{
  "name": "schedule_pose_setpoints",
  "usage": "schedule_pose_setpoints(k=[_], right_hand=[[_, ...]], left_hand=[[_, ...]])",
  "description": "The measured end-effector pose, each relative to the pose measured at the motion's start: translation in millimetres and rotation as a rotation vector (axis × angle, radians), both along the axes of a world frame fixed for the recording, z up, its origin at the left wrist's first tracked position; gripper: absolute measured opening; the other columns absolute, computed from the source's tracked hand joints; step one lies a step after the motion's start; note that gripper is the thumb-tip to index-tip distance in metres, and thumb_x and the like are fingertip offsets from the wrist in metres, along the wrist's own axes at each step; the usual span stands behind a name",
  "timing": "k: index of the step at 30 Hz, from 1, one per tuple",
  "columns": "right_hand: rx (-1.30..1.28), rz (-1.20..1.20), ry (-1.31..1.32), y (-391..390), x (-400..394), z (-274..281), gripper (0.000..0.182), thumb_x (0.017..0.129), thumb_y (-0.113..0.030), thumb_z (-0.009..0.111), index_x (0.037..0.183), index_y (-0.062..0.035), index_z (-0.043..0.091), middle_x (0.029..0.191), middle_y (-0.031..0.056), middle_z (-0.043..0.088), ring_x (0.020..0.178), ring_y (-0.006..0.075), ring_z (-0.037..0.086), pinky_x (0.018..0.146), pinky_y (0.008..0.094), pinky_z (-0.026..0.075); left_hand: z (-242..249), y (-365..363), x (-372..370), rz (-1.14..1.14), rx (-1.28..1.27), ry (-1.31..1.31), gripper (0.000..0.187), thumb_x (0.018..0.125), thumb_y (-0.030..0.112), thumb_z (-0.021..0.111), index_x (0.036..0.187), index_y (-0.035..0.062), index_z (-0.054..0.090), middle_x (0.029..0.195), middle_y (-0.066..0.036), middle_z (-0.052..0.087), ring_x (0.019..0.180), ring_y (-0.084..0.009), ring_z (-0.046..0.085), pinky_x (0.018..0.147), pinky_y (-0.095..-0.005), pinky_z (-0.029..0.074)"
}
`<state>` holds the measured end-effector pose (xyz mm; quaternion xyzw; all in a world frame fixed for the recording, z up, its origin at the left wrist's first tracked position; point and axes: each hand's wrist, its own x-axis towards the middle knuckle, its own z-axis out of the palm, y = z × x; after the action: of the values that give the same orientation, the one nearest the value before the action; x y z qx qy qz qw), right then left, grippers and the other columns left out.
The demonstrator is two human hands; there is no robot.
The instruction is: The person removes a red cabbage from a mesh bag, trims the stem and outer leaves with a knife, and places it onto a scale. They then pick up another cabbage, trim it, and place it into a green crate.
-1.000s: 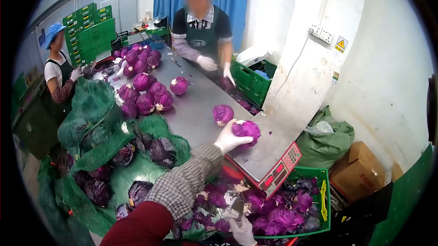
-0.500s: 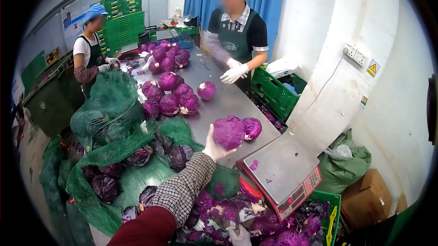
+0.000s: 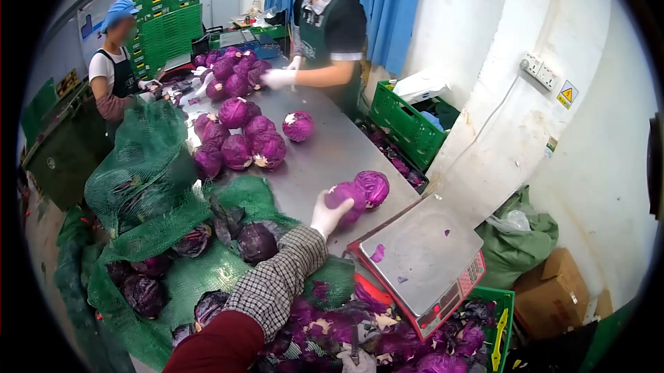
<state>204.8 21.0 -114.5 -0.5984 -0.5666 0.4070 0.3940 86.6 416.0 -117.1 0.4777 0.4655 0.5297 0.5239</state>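
Note:
My left hand [image 3: 328, 215], in a white glove, has its fingers round a purple cabbage [image 3: 346, 201] over the metal table [image 3: 325, 114]. Touching or just behind that one is another cabbage [image 3: 372, 188] on the table. At the bottom edge my right hand [image 3: 358, 361], also gloved, is closed round a thin dark object that is too unclear to name, above loose purple leaves [image 3: 408, 342]. A scale [image 3: 423, 255] with a metal plate and red frame stands to the right of my left hand, with a scrap of leaf on it.
Green netting [image 3: 207, 276] with darker cabbages lies at the left. Trimmed cabbages [image 3: 236, 152] are grouped farther up the table. One co-worker [image 3: 339, 34] reaches toward the far pile; another [image 3: 114, 72] stands at the far left. A green crate [image 3: 408, 127] is beyond the table's right edge.
My left hand has drawn the held cabbage slightly down and tilted it, with its fingers now over its side. The nearer co-worker has turned and reached to the far cabbages. The view has shifted slightly.

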Motion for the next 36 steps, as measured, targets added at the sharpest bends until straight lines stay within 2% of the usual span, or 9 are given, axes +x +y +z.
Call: schedule_pose_setpoints(k=[8, 14, 17, 18, 20, 21, 22, 26, 36], right_hand=[[0.049, -0.028, -0.019, 0.4, -3.3, 1.3, 0.008, 0.091, -0.011, 0.060, 0.093, -0.0042, 0.064, 0.072, 0.0085, 0.059, 0.053, 0.0177, 0.057, 0.052, 0.0325, 0.046], [0.455, 0.094, -0.259, 1.2, -1.2, -1.7, 0.014, 0.096, -0.016, 0.056, 0.093, -0.0032, 0.062, 0.065, 0.0070, 0.059, 0.048, 0.0156, 0.055, 0.048, 0.0306, 0.042], [-0.131, -0.079, 0.188, -6.0, -9.0, 4.0, 0.017, 0.097, -0.016, 0.054, 0.099, -0.0008, 0.061, 0.069, 0.0080, 0.060, 0.053, 0.0165, 0.056, 0.051, 0.0309, 0.043], [0.500, 0.101, -0.311, -0.9, -1.1, -16.6, 0.020, 0.097, -0.018, 0.054, 0.104, -0.0006, 0.062, 0.068, 0.0067, 0.061, 0.053, 0.0126, 0.055, 0.050, 0.0293, 0.042], [-0.188, -0.006, 0.193, -5.5, -7.5, 10.0, 0.023, 0.098, -0.020, 0.054, 0.111, -0.0029, 0.062, 0.074, 0.0083, 0.062, 0.057, 0.0135, 0.056, 0.055, 0.0294, 0.045], [-0.378, 0.063, 0.109, -3.3, -0.3, 10.5, 0.027, 0.099, -0.023, 0.055, 0.120, -0.0072, 0.061, 0.112, 0.0197, 0.059, 0.083, 0.0329, 0.059, 0.073, 0.0380, 0.049], [-0.030, 0.065, 0.108, -4.7, -7.1, 3.9, 0.027, 0.094, -0.012, 0.055, 0.116, 0.0049, 0.057, 0.076, 0.0049, 0.063, 0.048, 0.0099, 0.052, 0.047, 0.0239, 0.042], [-0.056, 0.340, 0.301, -31.2, -54.1, 58.2, 0.024, 0.098, -0.018, 0.053, 0.095, 0.0018, 0.067, 0.096, 0.0070, 0.069, 0.055, 0.0109, 0.059, 0.055, 0.0240, 0.046], [-0.415, 0.646, 0.281, -30.4, -88.9, 74.9, 0.021, 0.092, -0.009, 0.056, 0.109, 0.0011, 0.059, 0.085, 0.0059, 0.066, 0.059, 0.0089, 0.055, 0.054, 0.0231, 0.045]], left_hand=[[7.1, -59.0, 10.1, 0.006, 0.250, 0.660, 0.114, 0.069, 0.047, 0.082, 0.151, 0.0011, 0.018, 0.155, -0.027, 0.016, 0.145, -0.0427, 0.014, 0.119, -0.0496, 0.017], [49.1, -91.6, -39.3, -0.137, 0.457, 0.624, 0.087, 0.082, 0.046, 0.072, 0.145, -0.0006, 0.034, 0.146, -0.026, 0.039, 0.134, -0.0369, 0.043, 0.114, -0.0392, 0.032], [102.7, -183.8, -80.0, -0.151, 0.346, 0.603, 0.078, 0.086, 0.044, 0.068, 0.142, -0.0022, 0.039, 0.146, -0.025, 0.041, 0.135, -0.0364, 0.041, 0.114, -0.0401, 0.031], [95.8, -209.9, -88.2, -0.130, 0.376, 0.663, 0.076, 0.087, 0.044, 0.067, 0.141, -0.0027, 0.041, 0.146, -0.025, 0.041, 0.136, -0.0359, 0.040, 0.114, -0.0405, 0.031], [104.8, -283.0, -131.5, -0.080, 0.483, 0.696, 0.076, 0.086, 0.043, 0.069, 0.141, -0.0016, 0.041, 0.146, -0.025, 0.041, 0.137, -0.0348, 0.039, 0.115, -0.0412, 0.031], [104.5, -314.3, -159.6, 0.034, 0.535, 0.812, 0.076, 0.084, 0.041, 0.072, 0.140, -0.0014, 0.043, 0.145, -0.026, 0.041, 0.136, -0.0357, 0.040, 0.114, -0.0417, 0.032], [115.6, -338.9, -195.1, 0.059, 0.468, 0.804, 0.075, 0.080, 0.038, 0.075, 0.137, -0.0019, 0.046, 0.140, -0.027, 0.045, 0.132, -0.0369, 0.044, 0.112, -0.0426, 0.035], [125.6, -437.7, -291.0, 0.670, -0.003, 0.699, 0.083, 0.074, 0.038, 0.081, 0.137, -0.0024, 0.045, 0.136, -0.025, 0.050, 0.128, -0.0357, 0.049, 0.109, -0.0409, 0.038], [38.6, -466.2, -295.1, 0.354, 0.052, 0.767, 0.118, 0.057, 0.052, 0.087, 0.145, -0.0041, 0.032, 0.147, -0.028, 0.033, 0.140, -0.0392, 0.030, 0.117, -0.0422, 0.025]])
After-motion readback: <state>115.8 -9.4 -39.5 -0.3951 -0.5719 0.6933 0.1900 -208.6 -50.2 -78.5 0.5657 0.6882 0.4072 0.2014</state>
